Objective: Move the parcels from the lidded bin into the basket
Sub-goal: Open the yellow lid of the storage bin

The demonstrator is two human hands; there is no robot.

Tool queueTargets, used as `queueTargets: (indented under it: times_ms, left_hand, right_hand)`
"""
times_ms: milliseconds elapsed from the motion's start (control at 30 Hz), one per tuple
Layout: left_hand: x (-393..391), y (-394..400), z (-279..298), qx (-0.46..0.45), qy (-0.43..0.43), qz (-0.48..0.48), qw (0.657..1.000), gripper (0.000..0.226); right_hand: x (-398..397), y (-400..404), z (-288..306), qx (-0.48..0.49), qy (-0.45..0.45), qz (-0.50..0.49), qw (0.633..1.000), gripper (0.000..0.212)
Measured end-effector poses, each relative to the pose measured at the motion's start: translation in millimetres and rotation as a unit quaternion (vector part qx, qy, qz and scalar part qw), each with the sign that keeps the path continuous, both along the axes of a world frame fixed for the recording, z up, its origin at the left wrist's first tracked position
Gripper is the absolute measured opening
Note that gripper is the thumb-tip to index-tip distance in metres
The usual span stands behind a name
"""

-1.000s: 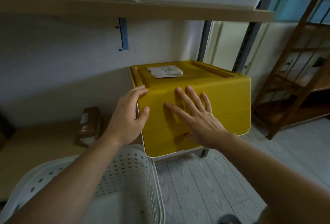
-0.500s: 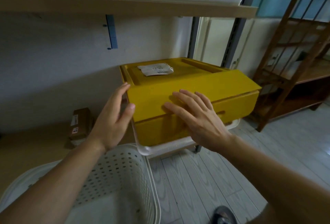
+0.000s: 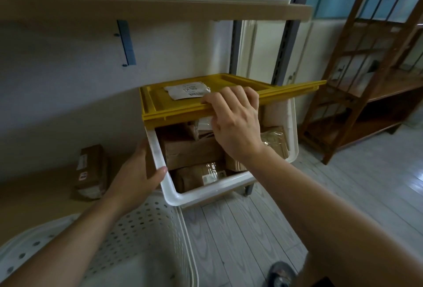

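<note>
Standing against the pale wall, a metal shelving unit (image 3: 287, 41) carries a long wooden shelf (image 3: 160, 11) overhead. Below it sits the white bin (image 3: 206, 191), its front wall tilted out toward the camera over the grey plank floor (image 3: 251, 229). At the bottom left, the white perforated basket (image 3: 142, 229) stands just in front of the bin's near left corner, its rim close under the bin. The yellow lid (image 3: 174, 112) is lifted at its front edge, opening a gap above the bin, and a crumpled white label (image 3: 186, 90) lies on top of it. Inside the bin, brown parcels (image 3: 194, 149) are stacked tightly, some wrapped in clear tape, filling it nearly to the rim. A wooden rack (image 3: 366, 80) stands to the right.

The right hand (image 3: 235, 124) holds the lid's front edge, its fingers (image 3: 231, 95) curled over the top and pinching the lid; the thumb is hidden beneath. The left hand (image 3: 137, 172) rests against the bin's left wall, the thumb (image 3: 158, 172) pressed on the white rim while the other fingers wrap around the outside, out of sight. A separate brown parcel (image 3: 91, 170) with small stickers lies on the low brown shelf (image 3: 34, 199) at the left, well apart from the bin. The toe of a shoe (image 3: 280, 273) shows at the bottom edge.
</note>
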State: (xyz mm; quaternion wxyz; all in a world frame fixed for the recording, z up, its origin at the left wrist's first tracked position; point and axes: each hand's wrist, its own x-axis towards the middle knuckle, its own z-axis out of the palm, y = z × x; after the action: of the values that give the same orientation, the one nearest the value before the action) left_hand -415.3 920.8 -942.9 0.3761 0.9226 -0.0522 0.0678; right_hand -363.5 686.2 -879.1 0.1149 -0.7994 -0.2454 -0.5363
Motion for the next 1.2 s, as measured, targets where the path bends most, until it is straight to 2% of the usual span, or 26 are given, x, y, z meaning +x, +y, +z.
queueTargets:
  times_ms: [133, 300, 467, 567, 700, 933, 1200]
  left_hand:
    - [2, 2, -1, -0.015, 0.025, 0.008, 1.000, 0.063]
    - [6, 7, -5, -0.057, 0.044, -0.003, 0.997, 0.067]
    - [7, 2, -11, -0.113, 0.062, -0.010, 0.992, 0.058]
    - [8, 0, -11, -0.148, 0.078, 0.000, 0.986, 0.051]
    - [8, 1, -12, -0.142, 0.077, -0.006, 0.987, 0.052]
    - [9, 3, -14, -0.157, 0.077, -0.023, 0.984, 0.053]
    - [8, 5, -13, -0.146, 0.081, -0.023, 0.986, 0.060]
  right_hand:
    - [4, 7, 3, 0.027, -0.012, -0.004, 1.000, 0.012]
    - [7, 7, 2, 0.032, -0.032, -0.001, 0.999, 0.009]
    - [14, 10, 8, 0.025, -0.037, 0.005, 0.999, 0.012]
    - [20, 12, 20, 0.005, -0.022, 0.004, 1.000, 0.022]
    - [26, 13, 35, -0.032, 0.017, 0.015, 0.999, 0.030]
    - [37, 16, 67, -0.101, 0.166, 0.006, 0.981, 0.046]
    - [36, 18, 61, -0.109, 0.139, -0.013, 0.984, 0.048]
